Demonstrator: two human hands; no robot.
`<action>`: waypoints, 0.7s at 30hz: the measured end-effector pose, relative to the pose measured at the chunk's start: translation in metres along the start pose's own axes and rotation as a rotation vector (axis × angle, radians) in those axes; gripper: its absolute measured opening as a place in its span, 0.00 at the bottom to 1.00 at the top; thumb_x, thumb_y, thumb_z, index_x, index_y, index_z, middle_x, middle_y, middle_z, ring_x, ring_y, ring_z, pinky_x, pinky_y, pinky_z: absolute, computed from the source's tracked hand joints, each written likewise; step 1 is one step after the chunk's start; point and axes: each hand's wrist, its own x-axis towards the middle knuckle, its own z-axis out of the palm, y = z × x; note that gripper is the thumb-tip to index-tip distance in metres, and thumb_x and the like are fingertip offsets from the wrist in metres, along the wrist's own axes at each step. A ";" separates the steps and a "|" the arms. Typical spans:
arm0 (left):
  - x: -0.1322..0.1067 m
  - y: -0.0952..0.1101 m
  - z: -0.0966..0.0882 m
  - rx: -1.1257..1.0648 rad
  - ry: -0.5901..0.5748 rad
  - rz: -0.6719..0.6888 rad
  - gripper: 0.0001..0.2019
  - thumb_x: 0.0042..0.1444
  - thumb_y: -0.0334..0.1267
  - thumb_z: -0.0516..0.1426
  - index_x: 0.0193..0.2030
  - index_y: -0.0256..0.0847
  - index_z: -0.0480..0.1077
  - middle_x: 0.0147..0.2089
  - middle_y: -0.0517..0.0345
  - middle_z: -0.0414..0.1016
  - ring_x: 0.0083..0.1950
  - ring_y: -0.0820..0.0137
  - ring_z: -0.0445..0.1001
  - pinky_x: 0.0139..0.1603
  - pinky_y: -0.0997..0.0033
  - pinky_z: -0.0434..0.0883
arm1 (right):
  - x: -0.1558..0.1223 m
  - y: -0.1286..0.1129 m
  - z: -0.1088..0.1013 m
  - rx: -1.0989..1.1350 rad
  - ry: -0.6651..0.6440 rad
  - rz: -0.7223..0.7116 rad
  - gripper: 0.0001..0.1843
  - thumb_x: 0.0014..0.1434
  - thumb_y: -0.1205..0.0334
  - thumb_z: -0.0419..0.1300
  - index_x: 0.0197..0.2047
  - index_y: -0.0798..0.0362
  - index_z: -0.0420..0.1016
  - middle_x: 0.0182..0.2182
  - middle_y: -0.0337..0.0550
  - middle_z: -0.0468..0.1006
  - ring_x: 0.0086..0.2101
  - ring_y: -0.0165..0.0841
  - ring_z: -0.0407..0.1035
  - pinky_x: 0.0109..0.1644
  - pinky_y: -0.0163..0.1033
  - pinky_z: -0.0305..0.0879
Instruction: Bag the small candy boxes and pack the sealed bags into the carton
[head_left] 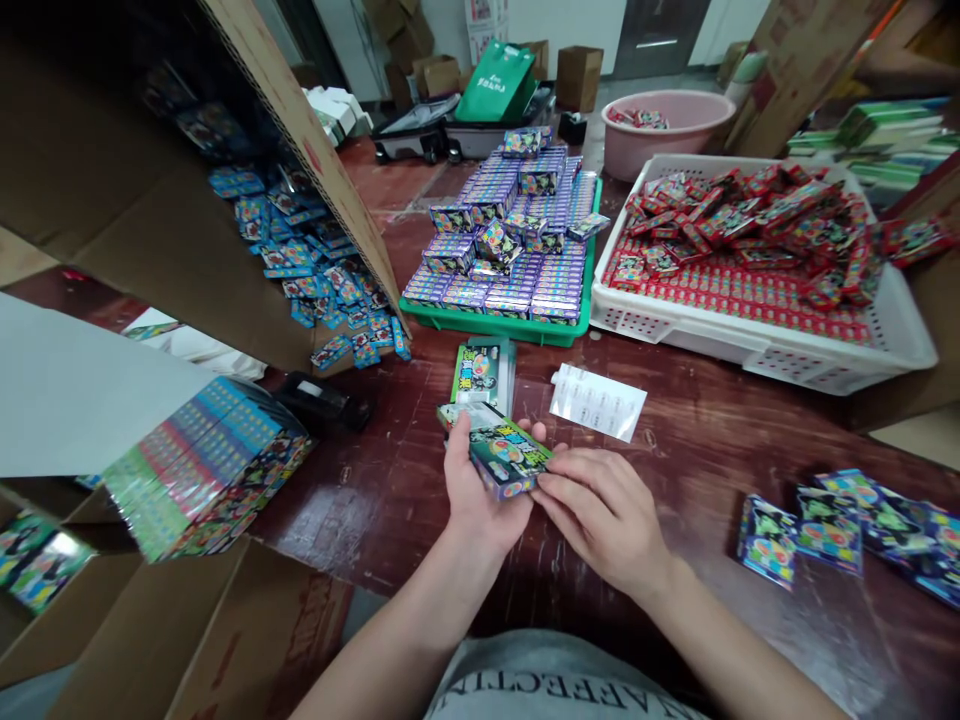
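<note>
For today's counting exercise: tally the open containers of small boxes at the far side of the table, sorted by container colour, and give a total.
Green tray of purple boxes: 1
White basket of red boxes: 1
Pink basin with a few red boxes: 1
Brown carton tipped on its side, blue boxes spilling out: 1
Total: 4

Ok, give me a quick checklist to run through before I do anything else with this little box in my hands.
1. Left hand grips the small box: ok.
2. Right hand fingers touch the box's near end: ok.
3. Box end flap closed: cannot tell, fingers hide it.
4. Green packs lie just beyond the hands: ok.
5. White sachet lies apart on the table: ok.
</note>
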 end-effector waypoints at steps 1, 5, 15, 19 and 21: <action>0.000 0.000 0.000 -0.004 0.011 0.004 0.24 0.62 0.56 0.53 0.38 0.31 0.74 0.37 0.44 0.76 0.40 0.57 0.79 0.51 0.47 0.77 | 0.000 0.000 -0.001 -0.004 -0.004 -0.006 0.19 0.57 0.71 0.70 0.51 0.52 0.77 0.45 0.47 0.82 0.47 0.40 0.76 0.49 0.48 0.74; 0.002 -0.002 0.000 -0.018 0.045 0.019 0.23 0.61 0.55 0.54 0.38 0.33 0.74 0.37 0.45 0.76 0.40 0.58 0.78 0.52 0.45 0.77 | -0.001 0.002 -0.006 -0.025 -0.025 -0.055 0.19 0.57 0.73 0.69 0.52 0.53 0.78 0.46 0.47 0.83 0.47 0.39 0.77 0.50 0.48 0.74; 0.003 -0.003 0.006 -0.010 0.024 0.021 0.22 0.61 0.55 0.54 0.37 0.35 0.73 0.37 0.47 0.75 0.40 0.58 0.78 0.52 0.45 0.77 | -0.010 0.013 -0.001 -0.048 -0.013 -0.143 0.22 0.62 0.69 0.65 0.58 0.45 0.75 0.51 0.42 0.83 0.53 0.41 0.76 0.53 0.52 0.76; 0.003 -0.003 0.005 -0.022 0.021 0.048 0.22 0.62 0.55 0.54 0.36 0.35 0.73 0.35 0.48 0.74 0.38 0.59 0.78 0.51 0.47 0.77 | -0.003 0.011 -0.001 -0.048 -0.020 -0.103 0.18 0.61 0.70 0.66 0.53 0.47 0.76 0.49 0.44 0.83 0.48 0.40 0.78 0.51 0.49 0.77; 0.002 -0.002 0.006 -0.008 0.021 0.041 0.22 0.62 0.55 0.54 0.35 0.34 0.73 0.34 0.48 0.74 0.37 0.60 0.78 0.49 0.49 0.78 | 0.003 0.009 -0.001 -0.033 -0.025 -0.090 0.14 0.60 0.70 0.66 0.48 0.48 0.77 0.46 0.44 0.84 0.46 0.38 0.79 0.49 0.47 0.78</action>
